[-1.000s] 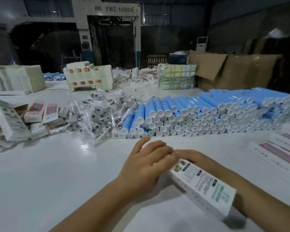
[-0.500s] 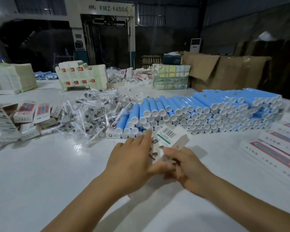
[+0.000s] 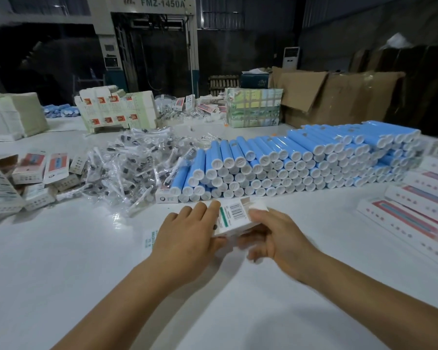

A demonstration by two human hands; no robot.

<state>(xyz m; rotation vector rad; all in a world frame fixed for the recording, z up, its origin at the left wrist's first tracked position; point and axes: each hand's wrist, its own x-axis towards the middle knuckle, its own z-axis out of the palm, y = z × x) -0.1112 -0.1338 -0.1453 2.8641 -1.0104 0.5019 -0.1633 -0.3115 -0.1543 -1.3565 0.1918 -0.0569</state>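
A white carton (image 3: 234, 216) with a barcode panel facing up sits between both hands, lifted just off the table (image 3: 61, 274). The left hand (image 3: 187, 234) grasps its left side, fingers (image 3: 200, 210) laid along the top and the thumb tucked underneath. The right hand (image 3: 276, 236) grasps the right side, its thumb pressed on the top edge and its curled fingers blurred below the carton. A flap at the carton's far end, past the fingertips, looks lifted. Just beyond the fingertips lies a long stack of blue tubes (image 3: 301, 157), white caps facing the person. Beyond and left of the left fingers is a heap of bagged brush heads (image 3: 127, 170). A printed slip (image 3: 148, 239) lies just left of the left hand, and flat boxes (image 3: 415, 215) lie well right of the right fingers
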